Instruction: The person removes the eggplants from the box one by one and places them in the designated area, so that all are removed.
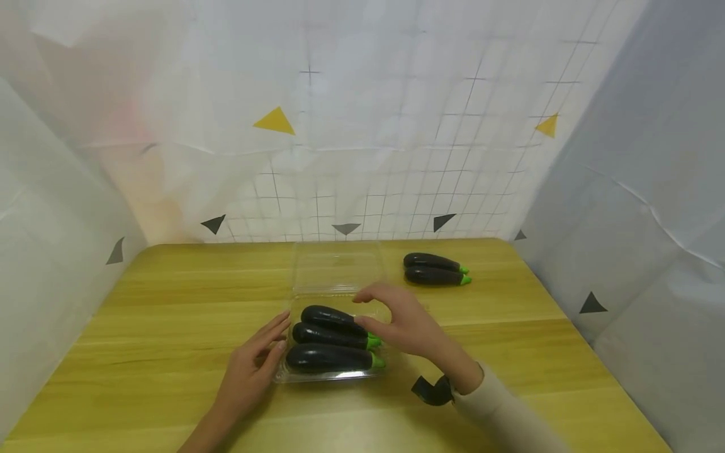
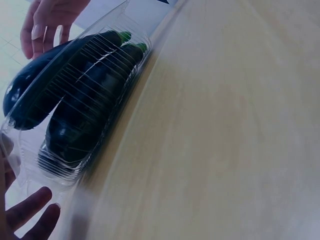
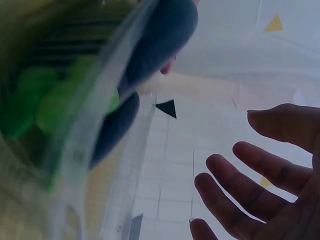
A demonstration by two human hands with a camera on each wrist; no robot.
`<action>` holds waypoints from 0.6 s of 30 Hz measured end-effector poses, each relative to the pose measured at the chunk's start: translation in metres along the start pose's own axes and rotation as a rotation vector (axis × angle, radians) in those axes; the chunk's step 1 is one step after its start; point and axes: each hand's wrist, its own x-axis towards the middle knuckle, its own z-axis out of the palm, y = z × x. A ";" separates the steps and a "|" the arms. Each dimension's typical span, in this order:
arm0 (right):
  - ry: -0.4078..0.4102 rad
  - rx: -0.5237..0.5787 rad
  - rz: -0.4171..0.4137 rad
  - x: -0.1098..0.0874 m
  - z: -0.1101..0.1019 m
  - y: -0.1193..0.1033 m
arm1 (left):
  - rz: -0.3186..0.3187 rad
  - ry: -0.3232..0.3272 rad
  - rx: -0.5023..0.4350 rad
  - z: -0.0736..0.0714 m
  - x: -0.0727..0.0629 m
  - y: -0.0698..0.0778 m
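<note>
Three dark purple eggplants lie side by side in a clear plastic clamshell box (image 1: pixel 351 375): a front one (image 1: pixel 325 358), a middle one (image 1: pixel 328 336) and a back one (image 1: pixel 328 318). Their green stem ends point right. My left hand (image 1: pixel 252 368) rests at the box's left edge, fingers extended along its wall. Over the box's right side hovers my right hand (image 1: pixel 404 321), thumb and fingers spread near the stem ends. In the right wrist view, nothing lies between the fingers (image 3: pixel 265 195) of that hand.
The box's clear lid (image 1: pixel 338 267) is folded back behind it, flat on the wooden table (image 1: pixel 187 314). Two more eggplants (image 1: pixel 433 275) lie together at the back right. White sheeting (image 1: pixel 362 176) stands behind the table and along both sides.
</note>
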 end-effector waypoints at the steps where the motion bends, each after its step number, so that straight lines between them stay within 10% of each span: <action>1: -0.016 -0.004 -0.010 0.000 0.002 -0.001 | 0.005 0.001 0.004 0.000 0.000 0.000; 18: -0.255 0.090 -0.007 -0.002 0.027 -0.014 | -0.003 -0.002 -0.006 0.000 0.000 -0.001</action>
